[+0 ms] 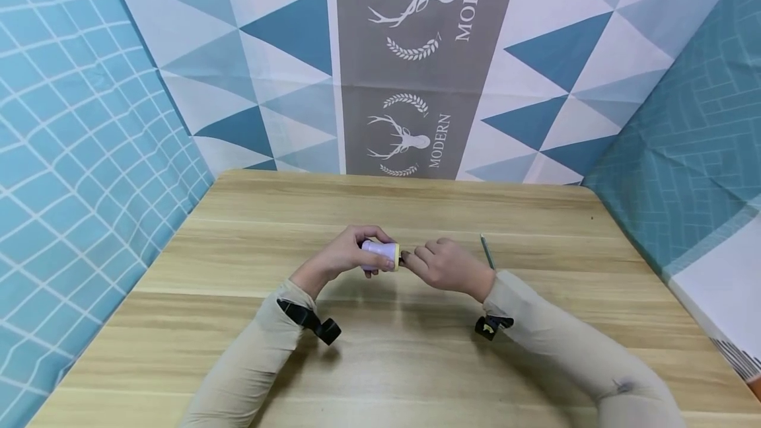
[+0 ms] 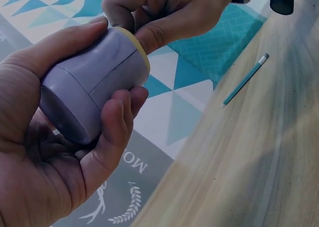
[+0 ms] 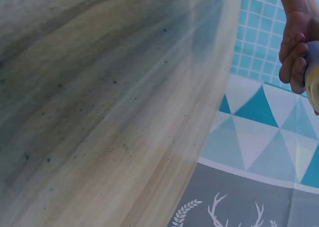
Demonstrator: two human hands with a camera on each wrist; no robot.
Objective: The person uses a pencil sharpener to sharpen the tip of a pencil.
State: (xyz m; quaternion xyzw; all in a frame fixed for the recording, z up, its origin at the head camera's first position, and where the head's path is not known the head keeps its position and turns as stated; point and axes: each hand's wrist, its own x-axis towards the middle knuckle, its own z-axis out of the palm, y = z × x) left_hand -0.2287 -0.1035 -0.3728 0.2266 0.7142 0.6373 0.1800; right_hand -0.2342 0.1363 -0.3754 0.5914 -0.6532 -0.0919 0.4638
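My left hand [image 1: 345,255] grips a lavender cylinder [image 1: 379,255] with a yellow rim, held above the wooden table. In the left wrist view, the thumb lies along one side of the cylinder [image 2: 102,77] and curled fingers wrap the other; a thin seam runs down its wall. Close at the yellow end is my right hand [image 1: 448,268], its thumb and index finger pinching a small dark part [image 1: 401,258] there. Those fingers mostly hide that part. Only the left hand [image 3: 296,53] and the cylinder's yellow end [image 3: 312,85] show at the right wrist view's edge.
A green pencil [image 1: 487,251] with an eraser end lies on the wooden table [image 1: 380,375], beyond my right wrist. Patterned cloth [image 1: 285,78] stands behind the table, and blue cloth [image 1: 71,150] hangs at the left. Both forearms carry black wrist cameras.
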